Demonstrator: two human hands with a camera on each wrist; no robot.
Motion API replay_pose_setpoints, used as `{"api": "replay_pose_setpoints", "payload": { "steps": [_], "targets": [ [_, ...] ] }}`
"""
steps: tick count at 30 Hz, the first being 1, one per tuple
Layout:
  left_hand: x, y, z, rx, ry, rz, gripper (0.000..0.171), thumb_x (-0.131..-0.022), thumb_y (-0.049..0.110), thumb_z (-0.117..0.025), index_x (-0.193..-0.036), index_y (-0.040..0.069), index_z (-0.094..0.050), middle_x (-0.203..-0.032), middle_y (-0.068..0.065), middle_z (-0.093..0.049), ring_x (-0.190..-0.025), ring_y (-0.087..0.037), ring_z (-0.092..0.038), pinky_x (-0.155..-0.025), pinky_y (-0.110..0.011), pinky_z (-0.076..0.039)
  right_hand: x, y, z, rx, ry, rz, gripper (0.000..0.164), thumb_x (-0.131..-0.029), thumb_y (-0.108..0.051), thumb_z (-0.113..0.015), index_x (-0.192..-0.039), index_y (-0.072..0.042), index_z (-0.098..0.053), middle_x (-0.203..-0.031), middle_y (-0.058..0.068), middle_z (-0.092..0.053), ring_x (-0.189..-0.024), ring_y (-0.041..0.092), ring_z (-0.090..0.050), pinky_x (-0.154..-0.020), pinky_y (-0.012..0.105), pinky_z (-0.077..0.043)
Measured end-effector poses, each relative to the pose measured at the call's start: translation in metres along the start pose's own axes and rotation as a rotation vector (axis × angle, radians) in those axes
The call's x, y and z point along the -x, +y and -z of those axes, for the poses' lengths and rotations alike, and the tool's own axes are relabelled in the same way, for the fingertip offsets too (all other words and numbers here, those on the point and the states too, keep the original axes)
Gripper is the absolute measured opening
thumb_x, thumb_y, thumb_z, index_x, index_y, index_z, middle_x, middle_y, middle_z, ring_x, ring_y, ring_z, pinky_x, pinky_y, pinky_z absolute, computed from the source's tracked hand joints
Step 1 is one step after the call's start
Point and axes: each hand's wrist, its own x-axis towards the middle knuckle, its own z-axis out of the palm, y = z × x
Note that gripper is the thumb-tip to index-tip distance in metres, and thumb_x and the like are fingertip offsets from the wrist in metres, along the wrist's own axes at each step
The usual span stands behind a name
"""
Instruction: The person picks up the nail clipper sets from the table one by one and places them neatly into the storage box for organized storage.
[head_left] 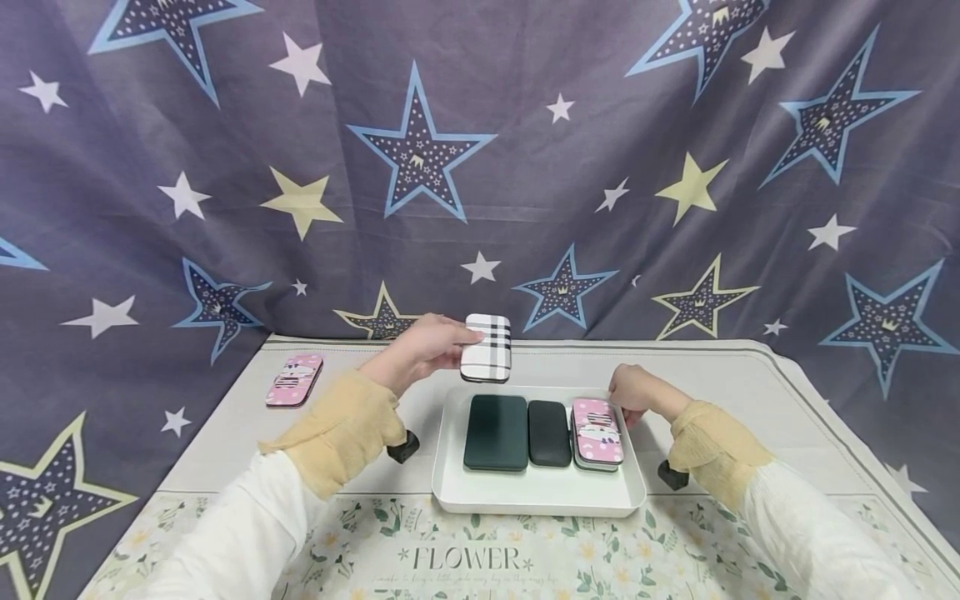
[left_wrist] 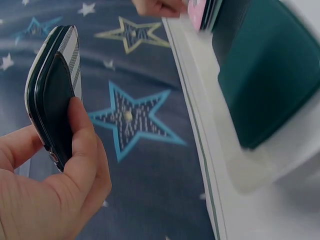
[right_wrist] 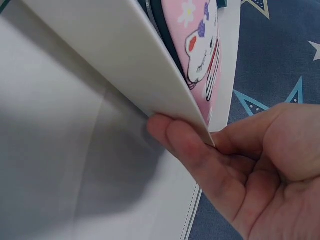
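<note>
My left hand (head_left: 429, 347) holds up a small flat case (head_left: 487, 348) with white-and-black plaid, raised just behind the white tray (head_left: 540, 502). In the left wrist view, the dark back of the plaid case (left_wrist: 55, 100) shows, gripped between thumb and fingers. At the tray's right side, my right hand (head_left: 640, 392) pinches its rim, with fingers against the outer wall (right_wrist: 135, 85). Inside the tray lie a dark green case (head_left: 497, 432), a narrower black case (head_left: 549, 433) and a pink case (head_left: 597, 429) with a cartoon print.
Another pink cartoon case (head_left: 295, 381) lies toward the table's back left. A floral cloth (head_left: 465, 567) lettered FLOWER covers the table's near part. Behind the table hangs a dark curtain (head_left: 525, 183) patterned with stars.
</note>
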Motion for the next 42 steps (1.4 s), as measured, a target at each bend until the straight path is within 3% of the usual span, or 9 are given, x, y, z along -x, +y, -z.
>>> {"api": "replay_pose_setpoints", "payload": {
  "steps": [8,15,20,26,36,42],
  "targets": [
    [-0.002,-0.010,-0.032,0.015,-0.052,0.035,0.041,-0.090,0.002,-0.061,-0.125,-0.012,-0.047,-0.102,-0.018,-0.066,-0.069,-0.013,-0.065,-0.064,-0.026,-0.056,-0.001,0.002,0.000,-0.004,0.010,0.015,0.027,-0.081,0.006,-0.045,-0.096,0.014,-0.066,-0.050,0.009,-0.060,-0.041,0.013,-0.061,-0.046,0.026,-0.055],
    [-0.012,-0.029,-0.053,0.014,-0.040,0.048,0.031,-0.088,0.000,-0.063,-0.115,-0.013,-0.056,-0.094,-0.017,-0.068,-0.066,-0.013,-0.065,-0.066,-0.029,-0.058,-0.001,0.002,0.000,-0.014,0.004,0.010,0.026,-0.082,0.006,-0.045,-0.095,0.013,-0.067,-0.051,0.009,-0.059,-0.042,0.012,-0.060,-0.047,0.027,-0.055],
    [-0.022,-0.047,-0.063,0.002,-0.022,0.039,0.026,-0.085,0.000,-0.066,-0.106,-0.014,-0.059,-0.084,-0.014,-0.070,-0.065,-0.014,-0.066,-0.065,-0.031,-0.059,-0.003,0.002,-0.001,-0.012,0.005,0.003,0.026,-0.082,0.006,-0.046,-0.097,0.013,-0.066,-0.051,0.008,-0.060,-0.042,0.012,-0.060,-0.047,0.027,-0.055],
    [-0.028,-0.061,-0.075,-0.041,-0.010,0.049,0.025,-0.083,-0.001,-0.068,-0.102,-0.015,-0.060,-0.089,-0.020,-0.070,-0.067,-0.016,-0.068,-0.066,-0.032,-0.059,-0.004,0.004,0.000,-0.006,0.008,0.009,0.028,-0.081,0.006,-0.046,-0.101,0.015,-0.065,-0.050,0.009,-0.060,-0.040,0.011,-0.059,-0.046,0.026,-0.054],
    [-0.035,-0.074,-0.087,-0.110,0.013,0.046,0.027,-0.080,-0.004,-0.070,-0.101,-0.017,-0.058,-0.090,-0.023,-0.069,-0.071,-0.022,-0.070,-0.064,-0.031,-0.059,-0.002,0.005,-0.001,-0.011,0.003,0.031,0.027,-0.081,0.005,-0.045,-0.097,0.014,-0.066,-0.050,0.009,-0.060,-0.040,0.011,-0.059,-0.046,0.026,-0.055],
    [-0.036,-0.079,-0.091,-0.126,-0.022,0.029,0.030,-0.079,-0.005,-0.070,-0.104,-0.017,-0.057,-0.093,-0.023,-0.068,-0.068,-0.019,-0.068,-0.064,-0.032,-0.059,-0.002,0.004,-0.001,-0.007,0.009,0.026,0.029,-0.081,0.005,-0.045,-0.100,0.015,-0.064,-0.051,0.009,-0.060,-0.040,0.011,-0.059,-0.047,0.027,-0.055]
  ]
}}
